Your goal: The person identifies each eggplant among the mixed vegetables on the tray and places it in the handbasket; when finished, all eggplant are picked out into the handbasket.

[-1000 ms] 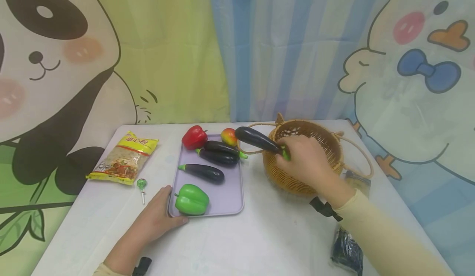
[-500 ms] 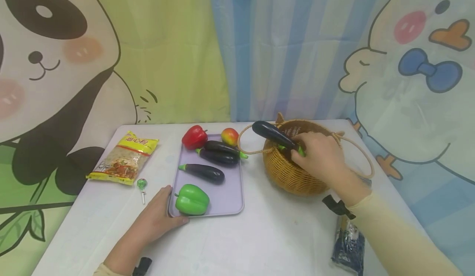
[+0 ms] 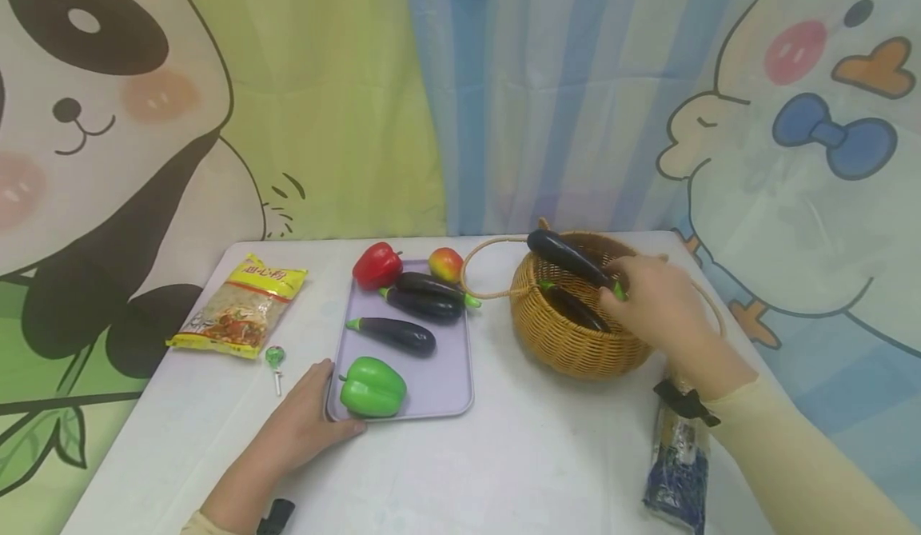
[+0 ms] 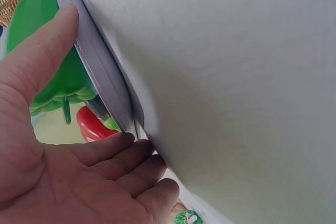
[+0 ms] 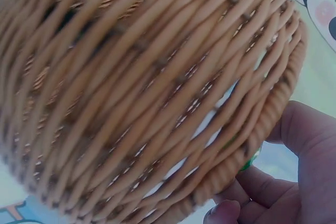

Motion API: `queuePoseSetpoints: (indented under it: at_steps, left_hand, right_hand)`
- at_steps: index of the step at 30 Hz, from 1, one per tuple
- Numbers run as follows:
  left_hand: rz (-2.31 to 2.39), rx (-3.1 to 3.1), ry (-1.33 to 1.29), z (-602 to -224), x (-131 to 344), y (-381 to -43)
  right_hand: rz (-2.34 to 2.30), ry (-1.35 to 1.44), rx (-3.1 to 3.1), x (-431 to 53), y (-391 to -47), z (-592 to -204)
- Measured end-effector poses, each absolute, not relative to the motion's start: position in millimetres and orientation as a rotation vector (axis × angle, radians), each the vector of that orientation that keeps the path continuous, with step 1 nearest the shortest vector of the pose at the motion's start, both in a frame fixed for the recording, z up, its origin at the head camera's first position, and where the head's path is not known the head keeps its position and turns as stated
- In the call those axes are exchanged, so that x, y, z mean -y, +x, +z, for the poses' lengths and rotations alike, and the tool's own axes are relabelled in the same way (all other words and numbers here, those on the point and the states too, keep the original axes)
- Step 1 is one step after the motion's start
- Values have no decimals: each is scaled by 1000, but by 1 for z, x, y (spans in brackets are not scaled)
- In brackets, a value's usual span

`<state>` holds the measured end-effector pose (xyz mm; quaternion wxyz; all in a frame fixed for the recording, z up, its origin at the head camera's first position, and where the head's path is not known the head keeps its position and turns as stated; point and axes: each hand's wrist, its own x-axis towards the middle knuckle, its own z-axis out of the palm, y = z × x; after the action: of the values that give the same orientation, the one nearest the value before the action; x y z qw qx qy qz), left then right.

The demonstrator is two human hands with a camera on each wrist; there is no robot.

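My right hand [image 3: 656, 299] pinches an eggplant [image 3: 564, 255] by its green stem end, over the wicker basket [image 3: 576, 355]. The dark body slants up and left across the opening. Inside the basket a second eggplant [image 3: 576, 307] lies below it. In the right wrist view the basket wall [image 5: 157, 93] hides most of the held eggplant. My left hand [image 3: 305, 423] rests at the near left corner of the lilac tray [image 3: 439, 383], thumb on the rim, fingers along the side. A green bell pepper [image 3: 372, 387] sits by it; further back lie several eggplants [image 3: 392, 335].
A red bell pepper [image 3: 377, 266] and a red-yellow mango-like fruit [image 3: 446, 264] are at the tray's back. Left of it lie a yellow food packet [image 3: 241, 307] and a lollipop [image 3: 276, 357]. A dark-blue packet [image 3: 676, 471] lies beneath the right forearm. The basket's handle [image 3: 484, 247] loops toward the tray.
My right hand has moved to the right with the eggplant, bringing it from the basket's left side to over its opening. The left hand and the tray have stayed still.
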<state>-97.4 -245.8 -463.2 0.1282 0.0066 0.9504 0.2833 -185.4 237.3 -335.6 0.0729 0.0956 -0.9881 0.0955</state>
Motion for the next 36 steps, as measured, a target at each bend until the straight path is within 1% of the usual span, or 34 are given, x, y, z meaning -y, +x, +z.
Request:
queuePoseSetpoints:
  at_steps: [6, 15, 28, 36]
  left_hand:
    - [806, -2776, 24, -461, 247, -97]
    - [816, -2762, 15, -461, 247, -97]
    - [833, -2768, 35, -462, 247, -96]
    - [834, -2776, 46, -463, 247, -96]
  right_hand:
    - [211, 295, 2970, -245, -182, -336]
    - [150, 315, 3002, -254, -188, -339]
    - [63, 344, 3190, -253, -204, -337]
    - [21, 397, 3235, -244, -210, -337]
